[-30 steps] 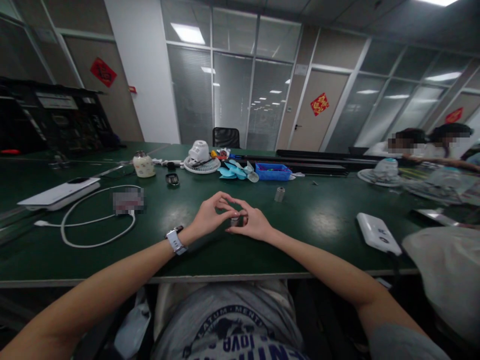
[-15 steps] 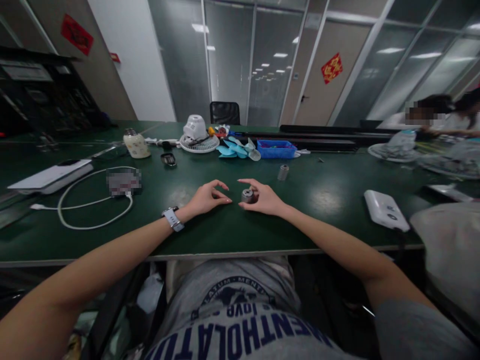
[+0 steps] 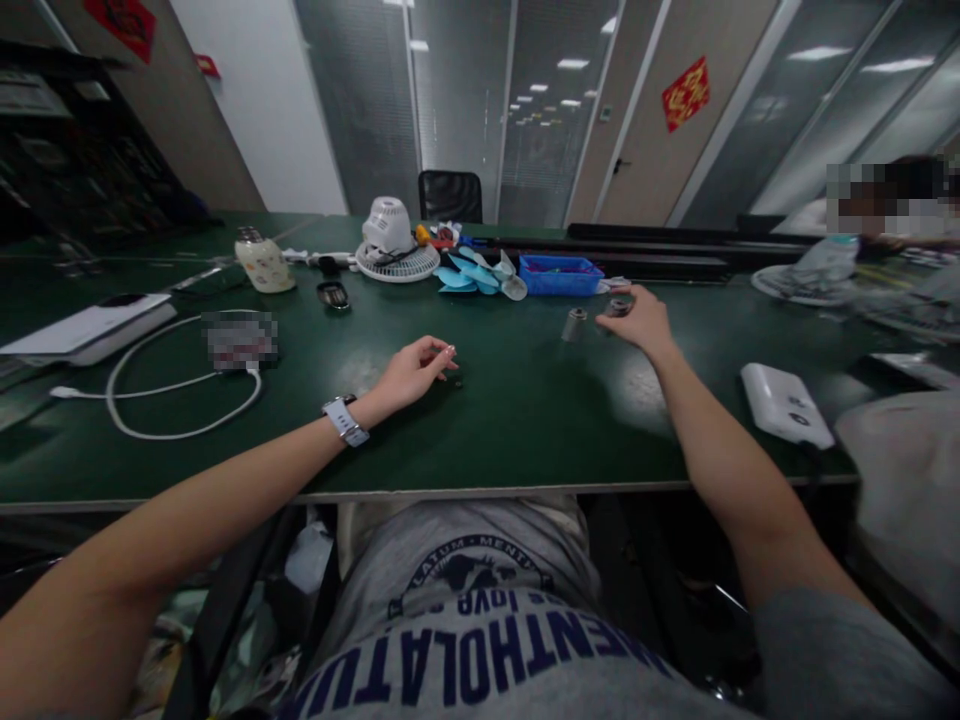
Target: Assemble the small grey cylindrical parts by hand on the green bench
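My right hand (image 3: 641,322) reaches over the right middle of the table, thumb and fingers closed around a small metal cylindrical motor (image 3: 616,308). Just left of it a second, similar motor (image 3: 575,325) stands upright on the table, apart from the fingers. My left hand (image 3: 414,372), with a watch (image 3: 346,420) on its wrist, is low over the middle of the table. Its fingers are curled, thumb against index finger; what is between them, if anything, is too small to make out. A tiny dark piece (image 3: 459,385) lies beside those fingertips.
Behind the motors are a blue basket (image 3: 559,277), light-blue fan blades (image 3: 469,275) and a white fan (image 3: 390,235). A bottle (image 3: 262,262) and a white cable (image 3: 112,400) are on the left. To the right lies a white device (image 3: 786,405); another person (image 3: 900,490) sits beside it.
My right hand has carried the motor from the table's middle out to the right and away from me, beside the second motor. My left hand's fingers have come together from an open curve.
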`<state>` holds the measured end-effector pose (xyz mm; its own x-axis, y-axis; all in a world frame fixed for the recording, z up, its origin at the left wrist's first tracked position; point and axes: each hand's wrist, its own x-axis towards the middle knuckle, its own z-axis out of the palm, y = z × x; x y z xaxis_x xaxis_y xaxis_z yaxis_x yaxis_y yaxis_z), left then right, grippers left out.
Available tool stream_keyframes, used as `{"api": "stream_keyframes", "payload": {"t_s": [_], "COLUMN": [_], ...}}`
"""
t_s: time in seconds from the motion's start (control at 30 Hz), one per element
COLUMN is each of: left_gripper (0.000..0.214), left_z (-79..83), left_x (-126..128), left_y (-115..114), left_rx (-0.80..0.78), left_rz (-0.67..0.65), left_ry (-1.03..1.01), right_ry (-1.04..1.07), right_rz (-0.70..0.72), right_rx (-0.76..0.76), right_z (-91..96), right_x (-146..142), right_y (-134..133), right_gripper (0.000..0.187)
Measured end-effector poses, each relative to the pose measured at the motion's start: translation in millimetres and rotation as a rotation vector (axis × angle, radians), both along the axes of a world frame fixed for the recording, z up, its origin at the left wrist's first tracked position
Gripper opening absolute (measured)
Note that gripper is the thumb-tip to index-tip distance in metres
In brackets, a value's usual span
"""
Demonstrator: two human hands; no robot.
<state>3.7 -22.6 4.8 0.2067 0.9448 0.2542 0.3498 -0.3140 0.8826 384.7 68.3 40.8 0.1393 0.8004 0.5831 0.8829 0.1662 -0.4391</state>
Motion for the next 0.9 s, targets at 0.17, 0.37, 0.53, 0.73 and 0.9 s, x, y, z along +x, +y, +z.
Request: {"api": "stream_keyframes", "payload": {"t_s": [0.17, 0.37, 0.53, 0.73, 0.9], "left_gripper": [0.032, 0.031, 0.022, 0.022, 0.022], "left_z": [0.4, -3.0, 1.0, 5.1, 2.7], "left_x": [0, -4, -5, -3, -3], "left_y": [-1, 5, 4, 0, 2], "left_rx": [-0.002, 0.035, 0.046, 0.084, 0.092], "left_rz": [0.015, 0.132, 0.232, 0.229, 0.218], "left_ry": [0.021, -0.013, -0.082, -0.051, -0.009], "right_ry": [-0.028, -0.154, -0.229, -0.329, -0.258], "right_rz": [-0.048, -0.144, 0.472, 0.826, 0.816], "right_rx": [-0.228, -0.036, 0.139, -0.065, -0.079], "right_z": [-24.6, 7.4, 9.0, -30.6, -37.5], "right_x": [18, -17, -115, -181, -176], "right_y": [18, -18, -79, -103, -84], "right_gripper": [0.051, 0.086, 0.044, 0.031, 0.016]}}
